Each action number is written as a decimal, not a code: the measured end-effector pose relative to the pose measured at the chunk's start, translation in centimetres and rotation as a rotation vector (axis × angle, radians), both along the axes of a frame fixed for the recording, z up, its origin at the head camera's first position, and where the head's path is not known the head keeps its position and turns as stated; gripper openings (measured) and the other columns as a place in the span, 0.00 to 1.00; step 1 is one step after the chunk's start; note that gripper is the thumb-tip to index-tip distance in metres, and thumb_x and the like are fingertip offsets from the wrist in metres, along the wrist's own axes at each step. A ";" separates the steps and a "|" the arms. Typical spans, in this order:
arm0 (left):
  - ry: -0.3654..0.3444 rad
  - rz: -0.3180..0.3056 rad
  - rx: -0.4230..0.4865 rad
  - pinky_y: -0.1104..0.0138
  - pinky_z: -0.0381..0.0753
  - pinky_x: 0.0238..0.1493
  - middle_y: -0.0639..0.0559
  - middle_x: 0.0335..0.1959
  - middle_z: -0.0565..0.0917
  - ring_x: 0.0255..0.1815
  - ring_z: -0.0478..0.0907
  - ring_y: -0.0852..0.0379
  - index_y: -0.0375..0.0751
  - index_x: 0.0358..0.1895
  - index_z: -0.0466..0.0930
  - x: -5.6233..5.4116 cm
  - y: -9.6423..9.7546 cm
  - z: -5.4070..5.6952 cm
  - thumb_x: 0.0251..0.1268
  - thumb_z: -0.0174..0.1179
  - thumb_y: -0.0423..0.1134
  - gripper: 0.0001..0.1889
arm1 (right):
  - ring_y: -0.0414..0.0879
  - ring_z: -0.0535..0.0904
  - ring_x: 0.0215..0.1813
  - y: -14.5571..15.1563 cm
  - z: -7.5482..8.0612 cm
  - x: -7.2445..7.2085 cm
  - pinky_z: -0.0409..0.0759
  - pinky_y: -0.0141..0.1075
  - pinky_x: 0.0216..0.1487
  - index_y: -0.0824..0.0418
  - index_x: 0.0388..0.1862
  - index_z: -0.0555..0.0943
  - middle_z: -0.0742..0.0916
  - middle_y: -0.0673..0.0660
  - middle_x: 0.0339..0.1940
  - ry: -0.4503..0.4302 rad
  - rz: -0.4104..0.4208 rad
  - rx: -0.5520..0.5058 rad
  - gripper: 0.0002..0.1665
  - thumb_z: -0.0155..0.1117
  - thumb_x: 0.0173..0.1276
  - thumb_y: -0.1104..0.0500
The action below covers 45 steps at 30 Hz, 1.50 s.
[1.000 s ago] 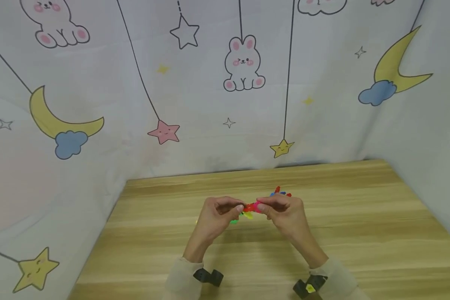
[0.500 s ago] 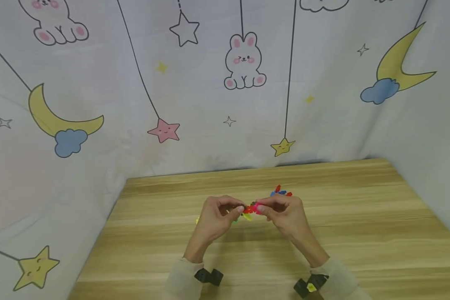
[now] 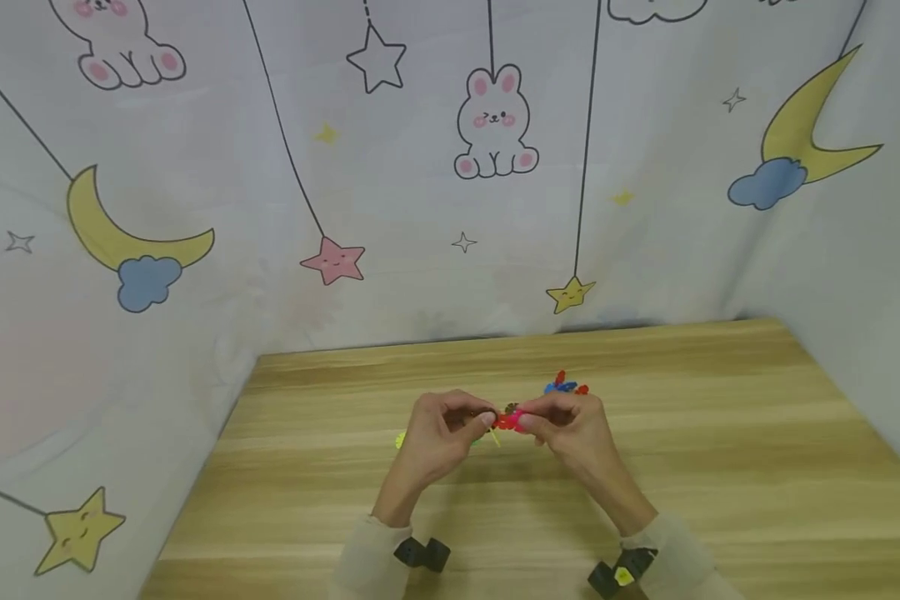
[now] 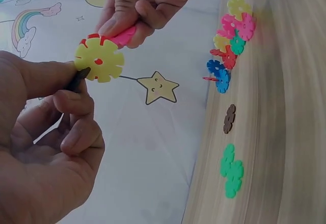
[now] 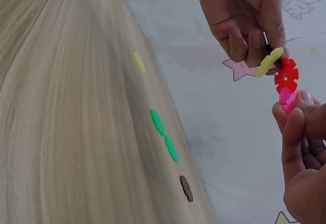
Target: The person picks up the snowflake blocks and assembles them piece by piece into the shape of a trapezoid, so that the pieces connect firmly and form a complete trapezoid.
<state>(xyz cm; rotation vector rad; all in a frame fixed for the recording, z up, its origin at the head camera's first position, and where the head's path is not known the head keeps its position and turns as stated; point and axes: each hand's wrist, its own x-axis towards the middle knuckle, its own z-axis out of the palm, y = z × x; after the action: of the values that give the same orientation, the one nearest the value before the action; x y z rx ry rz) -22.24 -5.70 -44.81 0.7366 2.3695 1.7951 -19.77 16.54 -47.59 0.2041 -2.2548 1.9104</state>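
Note:
Above the table, both hands hold one small chain of notched plastic snowflake discs. My left hand (image 3: 438, 442) pinches a black disc (image 4: 77, 80) between thumb and fingers, and much of that disc is covered. Next to it a yellow disc (image 4: 108, 67) and a red disc (image 5: 289, 75) are joined on. At the other end, my right hand (image 3: 573, 429) pinches a pink disc (image 5: 287, 101) that meets the red one. The fingertips hide part of the pink disc.
On the wooden table (image 3: 720, 467) lie a brown piece (image 4: 229, 119), joined green discs (image 4: 235, 173) and a yellow disc (image 5: 138, 61). A many-coloured cluster of joined discs (image 4: 222, 80) stands to the right. A printed cloth (image 3: 390, 183) hangs behind.
The yellow disc in the chain has turned, from a broader face to nearly edge-on in the head view. Both hands keep their pinch in nearly the same place; the head view has shifted slightly.

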 end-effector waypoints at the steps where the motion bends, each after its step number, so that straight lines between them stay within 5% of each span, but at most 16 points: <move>1: -0.001 -0.010 0.003 0.72 0.86 0.41 0.39 0.43 0.93 0.35 0.86 0.58 0.36 0.46 0.92 -0.1 0.0 -0.1 0.74 0.68 0.32 0.05 | 0.41 0.84 0.26 0.0 -0.1 0.0 0.85 0.36 0.29 0.67 0.38 0.91 0.92 0.66 0.34 -0.007 -0.005 -0.004 0.04 0.78 0.67 0.66; 13: 0.040 -0.037 0.050 0.71 0.88 0.43 0.39 0.43 0.93 0.39 0.87 0.65 0.35 0.45 0.92 0.0 1.0 -0.8 0.73 0.69 0.32 0.05 | 0.43 0.82 0.25 -0.7 0.0 0.8 0.84 0.33 0.28 0.66 0.33 0.90 0.92 0.63 0.33 -0.095 -0.140 -0.048 0.06 0.75 0.65 0.75; 23: 0.052 -0.021 0.051 0.69 0.90 0.48 0.42 0.44 0.92 0.43 0.90 0.50 0.38 0.46 0.92 0.3 1.5 -0.9 0.75 0.67 0.32 0.05 | 0.40 0.80 0.23 -0.8 0.6 0.8 0.81 0.29 0.26 0.75 0.36 0.87 0.89 0.46 0.26 -0.120 -0.180 -0.153 0.03 0.72 0.65 0.78; 32: 0.046 -0.012 0.053 0.68 0.90 0.47 0.43 0.43 0.92 0.41 0.89 0.45 0.39 0.46 0.91 0.4 1.6 -0.9 0.74 0.67 0.30 0.05 | 0.39 0.79 0.22 -1.0 1.1 0.9 0.80 0.29 0.24 0.72 0.31 0.88 0.90 0.58 0.28 -0.073 -0.196 -0.090 0.04 0.75 0.63 0.77; 36: 0.035 -0.003 0.046 0.68 0.90 0.47 0.44 0.44 0.92 0.41 0.89 0.45 0.40 0.47 0.92 0.4 1.7 -0.9 0.74 0.67 0.31 0.06 | 0.39 0.79 0.22 -0.8 0.9 0.7 0.80 0.29 0.24 0.71 0.32 0.88 0.90 0.56 0.28 -0.077 -0.180 -0.072 0.04 0.75 0.64 0.75; 45: 0.028 0.069 0.093 0.71 0.89 0.46 0.43 0.46 0.92 0.41 0.88 0.60 0.40 0.50 0.90 -0.2 1.3 -1.3 0.72 0.71 0.34 0.08 | 0.45 0.84 0.28 0.0 1.2 0.3 0.86 0.32 0.32 0.69 0.38 0.88 0.92 0.66 0.39 -0.042 -0.113 -0.020 0.03 0.75 0.67 0.71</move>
<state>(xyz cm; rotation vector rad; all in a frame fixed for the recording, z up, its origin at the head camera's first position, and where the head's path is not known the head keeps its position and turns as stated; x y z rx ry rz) -22.48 -4.38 -46.08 0.7031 2.3711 1.9471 -19.51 16.53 -46.40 0.0326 -2.2218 1.8947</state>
